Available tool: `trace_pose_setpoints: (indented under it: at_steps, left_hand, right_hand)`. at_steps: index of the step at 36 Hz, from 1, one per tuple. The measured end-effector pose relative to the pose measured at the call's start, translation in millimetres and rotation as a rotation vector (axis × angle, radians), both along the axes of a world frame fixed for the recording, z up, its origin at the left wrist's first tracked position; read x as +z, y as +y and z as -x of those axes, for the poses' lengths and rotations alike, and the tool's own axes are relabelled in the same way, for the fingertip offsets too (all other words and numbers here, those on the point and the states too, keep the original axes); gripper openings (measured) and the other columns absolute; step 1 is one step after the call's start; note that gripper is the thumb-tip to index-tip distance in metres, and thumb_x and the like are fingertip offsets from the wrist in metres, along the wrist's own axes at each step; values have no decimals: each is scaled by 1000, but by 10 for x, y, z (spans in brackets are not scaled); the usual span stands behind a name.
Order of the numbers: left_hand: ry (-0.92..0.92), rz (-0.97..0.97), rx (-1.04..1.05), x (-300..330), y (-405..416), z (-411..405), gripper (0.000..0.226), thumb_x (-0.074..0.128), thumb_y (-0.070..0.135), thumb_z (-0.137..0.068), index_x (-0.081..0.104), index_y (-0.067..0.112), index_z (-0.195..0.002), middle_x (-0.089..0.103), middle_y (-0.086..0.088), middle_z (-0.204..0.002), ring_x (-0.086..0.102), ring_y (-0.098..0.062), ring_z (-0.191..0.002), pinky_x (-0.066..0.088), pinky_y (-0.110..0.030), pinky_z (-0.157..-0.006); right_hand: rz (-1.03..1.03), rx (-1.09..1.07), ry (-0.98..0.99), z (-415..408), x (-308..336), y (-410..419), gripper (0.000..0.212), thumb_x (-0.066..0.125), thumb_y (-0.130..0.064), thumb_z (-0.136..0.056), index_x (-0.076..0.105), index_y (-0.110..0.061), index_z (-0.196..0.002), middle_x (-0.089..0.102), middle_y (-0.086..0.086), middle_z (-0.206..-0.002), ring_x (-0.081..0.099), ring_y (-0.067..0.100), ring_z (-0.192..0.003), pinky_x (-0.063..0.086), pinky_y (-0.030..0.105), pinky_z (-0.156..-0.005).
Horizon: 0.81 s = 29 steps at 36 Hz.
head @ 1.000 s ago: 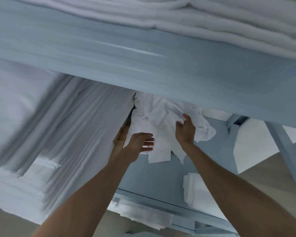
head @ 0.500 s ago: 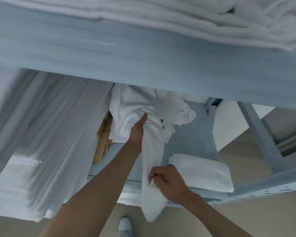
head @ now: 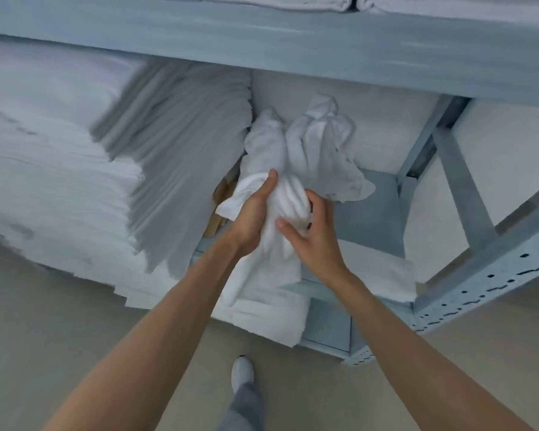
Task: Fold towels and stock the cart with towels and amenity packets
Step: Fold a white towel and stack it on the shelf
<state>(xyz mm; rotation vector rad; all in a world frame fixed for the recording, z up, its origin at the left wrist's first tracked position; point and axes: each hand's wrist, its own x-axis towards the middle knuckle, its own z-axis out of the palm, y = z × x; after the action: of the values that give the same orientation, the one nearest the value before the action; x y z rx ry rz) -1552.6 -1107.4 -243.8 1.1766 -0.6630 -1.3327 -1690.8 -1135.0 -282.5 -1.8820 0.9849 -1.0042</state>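
The head camera looks steeply down, close over a shelf (head: 367, 213), toward the floor (head: 75, 321).

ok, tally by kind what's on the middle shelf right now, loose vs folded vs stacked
Crumpled loose towels: 2 — gripped towel, heap
Folded towels: 1 — front right
Tall linen stacks: 1 — left
Wooden pieces: 1 cluster, count unclear
Total: 5

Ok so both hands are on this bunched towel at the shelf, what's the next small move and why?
Probably pull the towel clear of the shelf toward you: the left hand and right hand grip it, but its upper part remains tangled in the crumpled pile.
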Motion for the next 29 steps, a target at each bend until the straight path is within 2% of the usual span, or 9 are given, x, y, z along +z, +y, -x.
trace_pose_setpoints:
  at_steps: [4, 7, 10, 14, 19, 22, 25, 26, 29]
  left_hand:
    - [-119, -22, 19, 112, 392, 97, 69, 54, 69, -88, 65, 14, -127, 70, -10, -123, 65, -25, -117, 43, -44, -111]
    - [-195, -2, 74, 153, 657, 123, 54, 56, 74, -83, 73, 29, -107, 73, -7, -116, 67, -25, -113, 44, -48, -110]
    - [-200, -1, 29, 176, 879, 131, 55, 50, 74, -87, 76, 30, -105, 75, -7, -112, 69, -24, -109, 46, -49, -108]
    - [-137, 8, -116, 194, 1109, 112, 68, 40, 70, -94, 66, 15, -126, 71, -8, -123, 65, -20, -118, 42, -39, -110]
    - [-76, 58, -195, 233, 1402, -18, 54, 37, 55, -102, 68, 16, -123, 70, -5, -126, 64, -17, -120, 48, -29, -105]
    - [-99, 33, -153, 238, 1585, -188, 55, 44, 53, -101, 65, 10, -128, 71, -7, -123, 67, -16, -115, 53, -22, -93]
    - [-114, -3, -119, 160, 1772, -384, 40, 55, 51, -96, 80, 21, -98, 77, 1, -106, 73, -8, -94, 56, -16, -70]
    - [-121, -1, -106, 116, 1829, -460, 33, 58, 45, -96, 81, 22, -93, 77, 4, -105, 73, -8, -94, 56, -18, -72]
    - [-91, 50, -68, -39, 2003, -661, 24, 54, 13, -101, 75, 14, -111, 74, 0, -117, 68, -20, -111, 56, -32, -92]
  right_hand:
    - [256, -145, 47, 14, 16, 436, 77, 76, -48, -81, 43, -17, -143, 32, 3, -129, 40, 18, -120, 43, 27, -99]
    - [426, -99, 103, 4, 79, 674, 59, 74, -44, -84, 55, -18, -133, 40, -2, -117, 48, 19, -108, 49, 34, -91]
    - [340, -47, 37, -23, 158, 848, 34, 70, -32, -90, 61, -21, -121, 51, -13, -98, 53, 8, -90, 51, 30, -76]
    - [214, -139, -72, -34, 219, 999, 11, 67, -18, -93, 69, -10, -100, 63, -2, -89, 62, 17, -83, 52, 34, -76]
    - [201, -269, -51, -135, 294, 1225, 24, 51, -9, -101, 56, -7, -78, 52, -3, -70, 48, 14, -64, 32, 22, -61]
    - [58, -338, -79, -206, 371, 1353, 35, 44, -13, -104, 44, -15, -69, 45, -7, -63, 40, 6, -59, 26, 27, -57]
    - [-187, -371, -219, -258, 421, 1483, 42, 41, -18, -105, 38, -18, -63, 41, -6, -60, 36, 4, -55, 29, 21, -50]
    - [-302, -385, -312, -264, 444, 1522, 44, 43, -16, -104, 41, -18, -60, 43, -8, -56, 38, 2, -51, 32, 17, -47]
    - [-706, -388, -643, -214, 486, 1624, 39, 52, -7, -97, 58, -16, -59, 57, -1, -61, 55, 11, -54, 48, 20, -53]
